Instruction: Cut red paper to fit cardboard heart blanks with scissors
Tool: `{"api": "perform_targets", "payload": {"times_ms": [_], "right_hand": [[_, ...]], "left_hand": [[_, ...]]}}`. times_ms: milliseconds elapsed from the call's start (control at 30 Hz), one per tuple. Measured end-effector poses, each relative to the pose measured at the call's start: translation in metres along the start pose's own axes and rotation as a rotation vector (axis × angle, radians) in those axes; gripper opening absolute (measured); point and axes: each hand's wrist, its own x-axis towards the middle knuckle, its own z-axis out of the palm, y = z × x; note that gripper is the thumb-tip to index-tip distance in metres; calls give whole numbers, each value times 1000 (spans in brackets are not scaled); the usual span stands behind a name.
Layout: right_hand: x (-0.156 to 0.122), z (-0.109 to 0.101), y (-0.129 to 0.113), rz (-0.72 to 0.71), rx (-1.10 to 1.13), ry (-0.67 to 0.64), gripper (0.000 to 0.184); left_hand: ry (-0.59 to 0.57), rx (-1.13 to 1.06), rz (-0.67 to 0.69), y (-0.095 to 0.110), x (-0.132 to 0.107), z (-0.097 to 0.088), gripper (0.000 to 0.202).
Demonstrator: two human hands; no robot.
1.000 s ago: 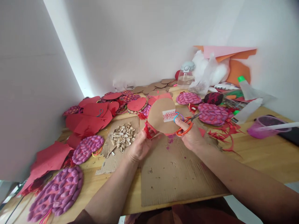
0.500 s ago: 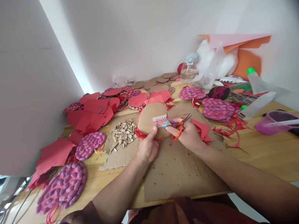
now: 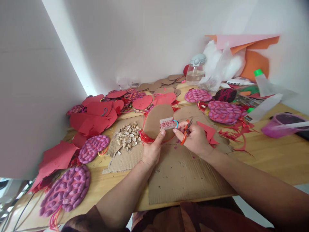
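Observation:
A round cardboard disc [image 3: 155,117] with a red edge and a white printed label [image 3: 166,123] is gripped by my left hand [image 3: 153,149], thumb on its face. Red yarn [image 3: 146,138] hangs from its left side. My right hand [image 3: 194,137] holds orange-handled scissors [image 3: 185,132], their blades pointing up and away. The thumb and finger of that hand pinch a blue cord loop [image 3: 176,123] at the disc's right edge. Under both hands lies a sheet of brown cardboard [image 3: 183,174].
Empty shells [image 3: 127,137] are heaped on cardboard to the left. Pink shell-covered discs [image 3: 66,190] and red paper pieces [image 3: 96,119] spread along the left. At the back stands a water bottle [image 3: 196,72]; purple glasses [image 3: 277,125] lie at right.
My right hand has turned slightly, so the scissors now appear more edge-on. The disc has shifted a little to the right and its label shows more clearly.

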Motion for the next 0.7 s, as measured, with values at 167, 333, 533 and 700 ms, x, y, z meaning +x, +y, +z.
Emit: {"api": "perform_targets", "payload": {"times_ms": [167, 333, 533, 700], "right_hand": [[-6, 4, -4, 87, 148, -94, 16], [-19, 10, -7, 72, 197, -210, 21], [-23, 7, -10, 11, 129, -242, 22], [-27, 7, -9, -143, 29, -273, 15]], "left_hand": [[72, 276, 129, -7, 5, -6, 46], [-105, 392, 199, -15, 9, -13, 28], [-325, 408, 180, -22, 4, -21, 19], [-271, 423, 154, -22, 4, -24, 14]]}}
